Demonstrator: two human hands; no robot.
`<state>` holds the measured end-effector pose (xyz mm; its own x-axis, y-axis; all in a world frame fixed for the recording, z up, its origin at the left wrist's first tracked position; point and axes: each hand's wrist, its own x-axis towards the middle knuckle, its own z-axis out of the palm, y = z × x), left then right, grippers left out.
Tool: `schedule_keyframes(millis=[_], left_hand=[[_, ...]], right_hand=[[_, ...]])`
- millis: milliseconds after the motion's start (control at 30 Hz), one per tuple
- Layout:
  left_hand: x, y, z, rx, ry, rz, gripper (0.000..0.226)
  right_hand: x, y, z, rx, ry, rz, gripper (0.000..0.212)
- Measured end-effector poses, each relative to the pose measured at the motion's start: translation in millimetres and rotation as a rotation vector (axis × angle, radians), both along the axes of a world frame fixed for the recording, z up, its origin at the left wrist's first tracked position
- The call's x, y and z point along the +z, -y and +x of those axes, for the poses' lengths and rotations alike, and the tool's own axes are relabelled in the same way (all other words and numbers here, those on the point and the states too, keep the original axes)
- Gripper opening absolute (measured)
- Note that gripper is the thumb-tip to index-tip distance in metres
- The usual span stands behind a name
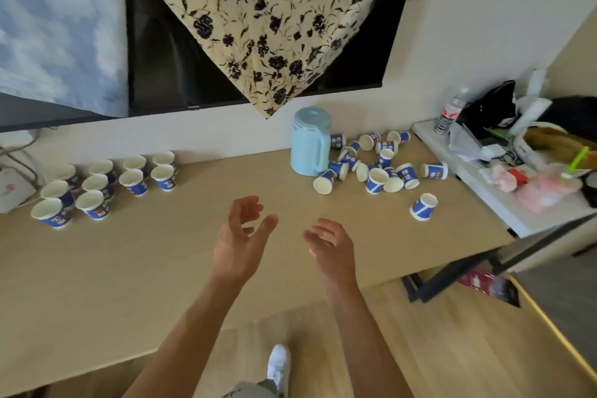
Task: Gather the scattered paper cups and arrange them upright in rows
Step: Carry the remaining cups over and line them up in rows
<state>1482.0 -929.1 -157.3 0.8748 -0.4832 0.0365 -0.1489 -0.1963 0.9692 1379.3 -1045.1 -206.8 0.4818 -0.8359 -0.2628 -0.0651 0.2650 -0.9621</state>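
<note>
Pale wood desk (161, 252) along a white wall, dark screen above it, flowered cloth (274, 26) hanging over the screen's right half.

Far left: white box with cables at desk edge. Just beside it, the sorted cups (97, 184): roughly ten, blue-and-white, all upright, mouths up, in short rows close together. Some rims nearly touch.

Centre: left hand (240, 236) and right hand (329, 245) over bare desk, apart from each other, palms turned inward. Both empty, fingers loosely curled, nothing gripped. Both well apart from any cup.

Right of centre: pale blue jug (308, 142), lid on, handle toward the camera. The unsorted heap (371, 161) starts right against its base. Most of it lies sideways at mixed angles; a few may be standing, hard to tell. One stray cup (424, 206) sits apart, nearer the front and close to the desk's right end.

Far right: white side table (484, 191), cluttered, water bottle (449, 113) at the back.

Judgement: task partly done, most cups not yet moved.

Risks:
- Tipped cups roll. A nudge to the heap could send some off the right end, the stray first.
- Pulling cups from beside the jug could bump or tip it.
- Rows are tight and paper is light. Setting a cup down carelessly could topple neighbours.
- Squeezing too hard would dent a rim.
</note>
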Motion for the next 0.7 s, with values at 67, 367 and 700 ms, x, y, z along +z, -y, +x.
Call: schedule_keyframes(millis=[67, 367, 700], left_hand=[[-4, 25, -6, -0.032, 0.003, 0.005, 0.048], [-49, 183, -35, -0.153, -0.097, 0.013, 0.034], [-54, 326, -66, -0.215, -0.112, 0.102, 0.033]], right_hand=[[-3, 20, -10, -0.023, -0.015, 0.01, 0.031], [-25, 155, -55, -0.09, -0.161, 0.029, 0.029], [-56, 342, -90, -0.118, -0.422, -0.141, 0.044]])
